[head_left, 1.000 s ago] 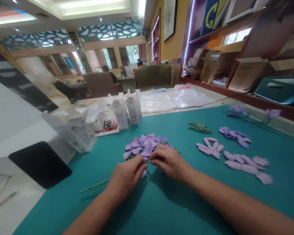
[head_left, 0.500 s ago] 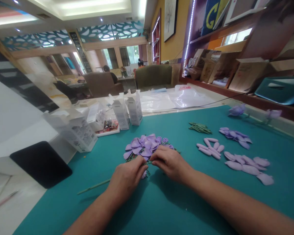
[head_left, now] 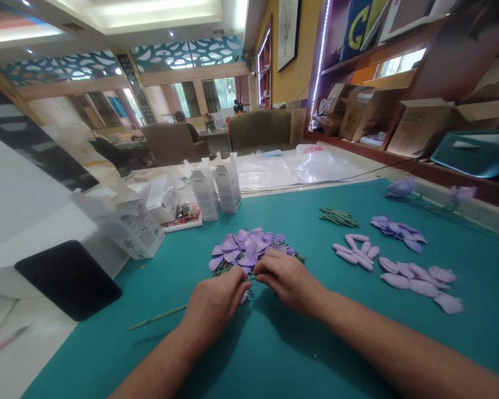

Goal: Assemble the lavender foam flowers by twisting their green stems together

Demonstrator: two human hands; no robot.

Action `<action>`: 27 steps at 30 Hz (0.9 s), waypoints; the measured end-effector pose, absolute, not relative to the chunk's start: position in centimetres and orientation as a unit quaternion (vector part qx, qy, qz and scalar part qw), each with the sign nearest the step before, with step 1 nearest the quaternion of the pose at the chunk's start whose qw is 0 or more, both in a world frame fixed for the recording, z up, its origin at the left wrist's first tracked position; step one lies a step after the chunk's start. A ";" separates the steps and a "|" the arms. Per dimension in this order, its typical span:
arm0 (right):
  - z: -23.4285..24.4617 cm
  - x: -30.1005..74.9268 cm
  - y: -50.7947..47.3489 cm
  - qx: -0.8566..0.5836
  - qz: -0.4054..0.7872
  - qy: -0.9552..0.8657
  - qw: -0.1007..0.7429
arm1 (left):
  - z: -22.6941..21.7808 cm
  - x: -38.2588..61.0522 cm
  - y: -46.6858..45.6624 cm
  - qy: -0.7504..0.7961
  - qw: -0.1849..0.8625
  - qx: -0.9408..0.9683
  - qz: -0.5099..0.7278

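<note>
A long green flower stem (head_left: pixel 160 317) runs through my left hand (head_left: pixel 218 299), which is closed around it, and its free end sticks out to the lower left. My right hand (head_left: pixel 289 279) pinches the other end of this stem, fingertips close to those of the left. Whatever small part sits between the fingertips is too small to make out. Just behind both hands lies a pile of purple petals (head_left: pixel 245 246) mixed with small green pieces. Little round purple discs (head_left: pixel 280 238) rest at its right edge, partly hidden by my right hand.
On the green mat (head_left: pixel 283 354), to the right, lie a bundle of green sticks (head_left: pixel 339 217), pale pink buds (head_left: pixel 357 254), purple petals (head_left: pixel 399 230) and pale petals (head_left: pixel 419 280). Open white boxes (head_left: pixel 228 185) stand at the back. A black tablet-like panel (head_left: pixel 69 280) is at left.
Both hands stay in nearly the same place on the stem. The free end of the stem has shifted very slightly to the left.
</note>
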State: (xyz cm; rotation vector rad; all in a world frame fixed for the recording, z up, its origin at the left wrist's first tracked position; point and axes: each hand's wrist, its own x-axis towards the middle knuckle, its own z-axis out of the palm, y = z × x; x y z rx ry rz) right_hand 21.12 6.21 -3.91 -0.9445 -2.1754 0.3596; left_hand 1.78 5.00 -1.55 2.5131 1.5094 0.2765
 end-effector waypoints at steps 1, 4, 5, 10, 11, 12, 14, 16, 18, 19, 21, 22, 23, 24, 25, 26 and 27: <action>-3.9 21.1 6.2 -0.366 0.141 -0.844 0.364 | -1.6 1.7 5.0 0.509 0.095 0.850 0.093; -3.9 21.1 6.2 -0.362 0.144 -0.844 0.369 | -1.7 1.7 5.0 0.506 0.087 0.854 0.090; -4.0 21.1 6.2 -0.362 0.145 -0.843 0.369 | -1.7 1.7 5.1 0.505 0.085 0.854 0.088; -4.0 21.0 6.2 -0.365 0.153 -0.842 0.367 | -1.6 1.9 5.1 0.507 0.077 0.856 0.073; -4.0 20.9 6.1 -0.365 0.155 -0.842 0.365 | -1.6 1.9 5.0 0.508 0.072 0.856 0.067; -4.1 20.8 6.1 -0.366 0.157 -0.843 0.362 | -1.6 2.0 5.0 0.509 0.069 0.856 0.059; -4.1 20.7 5.9 -0.368 0.160 -0.843 0.357 | -1.5 2.0 4.9 0.510 0.062 0.857 0.044; -4.2 20.5 5.8 -0.372 0.162 -0.842 0.354 | -1.6 2.1 4.9 0.512 0.059 0.856 0.033; -4.2 20.5 5.8 -0.377 0.165 -0.841 0.353 | -1.6 2.1 4.9 0.513 0.060 0.856 0.033; -4.2 20.5 5.8 -0.378 0.166 -0.840 0.352 | -1.7 2.1 4.9 0.514 0.061 0.855 0.037; -4.2 20.5 5.8 -0.378 0.168 -0.840 0.351 | -1.7 2.0 4.9 0.515 0.072 0.853 0.049; -4.2 20.6 5.9 -0.377 0.168 -0.841 0.350 | -1.8 2.0 5.0 0.513 0.080 0.853 0.058; -4.2 20.6 6.0 -0.375 0.168 -0.842 0.350 | -1.8 1.9 5.0 0.509 0.090 0.853 0.068; -4.2 20.7 6.1 -0.373 0.167 -0.842 0.351 | -1.7 1.8 5.0 0.505 0.100 0.854 0.080; -4.1 20.8 6.2 -0.372 0.166 -0.843 0.352 | -1.6 1.7 5.1 0.500 0.109 0.854 0.092; -4.1 21.0 6.3 -0.372 0.165 -0.842 0.354 | -1.5 1.6 5.1 0.497 0.116 0.854 0.101; -4.0 21.1 6.4 -0.374 0.162 -0.841 0.357 | -1.4 1.5 5.1 0.497 0.118 0.853 0.108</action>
